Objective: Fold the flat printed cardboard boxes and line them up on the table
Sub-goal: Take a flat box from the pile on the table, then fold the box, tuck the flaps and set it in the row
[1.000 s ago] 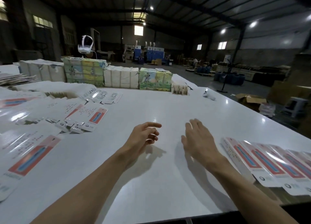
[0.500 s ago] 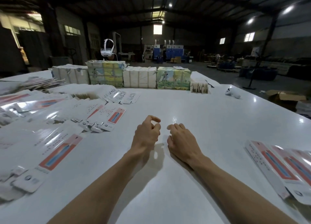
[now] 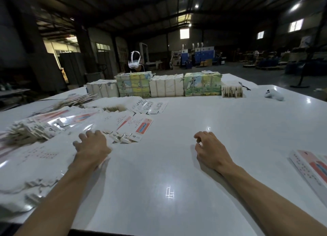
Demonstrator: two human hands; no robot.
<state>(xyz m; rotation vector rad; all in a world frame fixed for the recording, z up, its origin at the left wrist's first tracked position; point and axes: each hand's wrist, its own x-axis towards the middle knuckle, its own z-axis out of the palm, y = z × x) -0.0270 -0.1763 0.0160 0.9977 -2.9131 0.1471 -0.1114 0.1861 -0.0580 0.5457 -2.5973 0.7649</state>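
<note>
- The flat boxes point(image 3: 139, 128), glossy white card printed with small text and a red-pink panel, lay fanned in overlapping heaps.
- The left hand point(image 3: 92, 147) rested with fingers spread on the sheets nearest it, gripping none, and the heaps stretched beyond its fingertips and to its outer side.
- The right hand point(image 3: 209, 151) sat loosely curled and empty on the table point(image 3: 177, 165), with more printed boxes point(image 3: 309, 166) well off to its outer side.

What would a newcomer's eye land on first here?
The sprawling heap of flat boxes on the left of the table, with the left hand at its near edge. Next, the row of wrapped bundles along the far edge, and the right hand, empty, over bare table at centre right.
</note>
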